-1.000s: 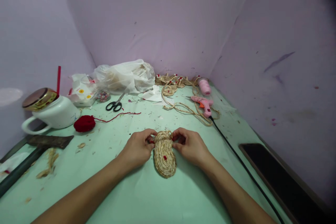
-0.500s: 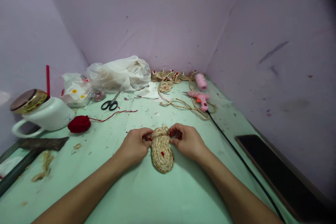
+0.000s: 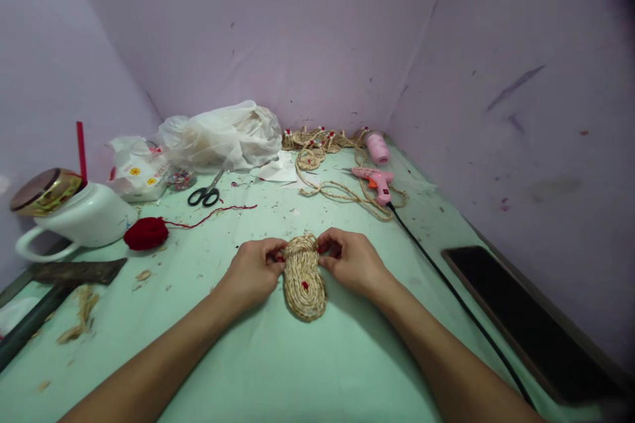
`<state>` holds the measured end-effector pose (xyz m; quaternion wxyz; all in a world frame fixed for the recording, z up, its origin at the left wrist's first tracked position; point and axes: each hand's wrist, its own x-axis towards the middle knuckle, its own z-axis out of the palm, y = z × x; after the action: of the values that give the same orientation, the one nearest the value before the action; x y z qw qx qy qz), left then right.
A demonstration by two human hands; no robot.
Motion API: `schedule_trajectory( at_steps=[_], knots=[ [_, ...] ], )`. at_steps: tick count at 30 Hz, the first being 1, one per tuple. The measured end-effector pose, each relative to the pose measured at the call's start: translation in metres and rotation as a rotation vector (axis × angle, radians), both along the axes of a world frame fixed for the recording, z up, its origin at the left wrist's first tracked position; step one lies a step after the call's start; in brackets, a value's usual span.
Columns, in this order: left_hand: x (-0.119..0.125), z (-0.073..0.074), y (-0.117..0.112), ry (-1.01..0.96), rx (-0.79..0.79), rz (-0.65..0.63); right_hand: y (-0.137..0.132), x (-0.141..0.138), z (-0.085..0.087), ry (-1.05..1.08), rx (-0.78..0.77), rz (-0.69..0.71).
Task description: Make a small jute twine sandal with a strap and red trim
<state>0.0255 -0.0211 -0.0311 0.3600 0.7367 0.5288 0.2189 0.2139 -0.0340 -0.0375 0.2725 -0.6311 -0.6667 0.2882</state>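
A small oval sandal sole woven from jute rope (image 3: pixel 303 277), with a red dot on it, lies flat on the pale green tabletop (image 3: pixel 278 363). My left hand (image 3: pixel 254 271) pinches its left edge near the far end, fingers curled. My right hand (image 3: pixel 349 262) pinches the right edge opposite, fingers curled too. Both hands rest on the table on either side of the sole.
A pink glue gun (image 3: pixel 376 180) with a black cord (image 3: pixel 446 277) lies at the back right among loose jute rope (image 3: pixel 322 165). Scissors (image 3: pixel 205 193), red yarn ball (image 3: pixel 145 233), white mug (image 3: pixel 74 211), plastic bag (image 3: pixel 223 135), hammer (image 3: pixel 54 291) sit left. A dark phone (image 3: pixel 516 310) lies right.
Both hands keep their grip on the sole. The view has shifted slightly, so everything sits a little further left and higher in the picture.
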Motion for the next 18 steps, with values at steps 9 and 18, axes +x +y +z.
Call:
schedule_trajectory(
  at_steps=[9,18],
  knots=[
    [-0.0012,0.0015,-0.0006,0.000,0.015,-0.007,0.0000,0.0007,0.0007,0.004,-0.001,0.004],
    [-0.0014,-0.0060,-0.0004,-0.029,-0.041,0.072,-0.0021,0.0039,0.0047,0.013,-0.046,0.049]
  ],
)
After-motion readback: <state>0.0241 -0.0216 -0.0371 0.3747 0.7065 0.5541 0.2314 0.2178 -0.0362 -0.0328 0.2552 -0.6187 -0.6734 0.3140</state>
